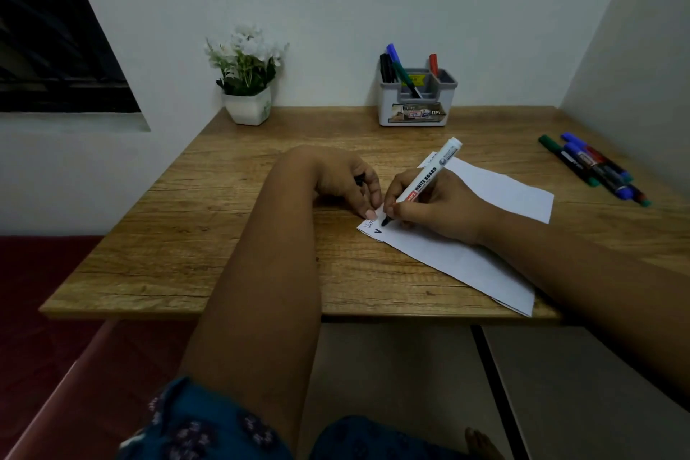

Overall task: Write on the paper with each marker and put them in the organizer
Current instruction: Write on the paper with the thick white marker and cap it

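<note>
My right hand [437, 205] grips a white whiteboard marker [429, 175] with a black tip, and the tip touches the left end of the white paper [466, 258]. A few written marks show there. My left hand [347, 183] holds a small dark object, probably the marker's cap, and a fingertip presses the paper's left edge. At the back of the table the grey and white organizer [416, 101] holds black, blue, green and red markers. Several loose markers [593, 168] lie at the right side of the table.
A white pot of white flowers [246, 78] stands at the back left of the wooden table [186, 235]. Walls close in behind and on the right. A dark window is at the upper left. A red seat edge lies at the lower left.
</note>
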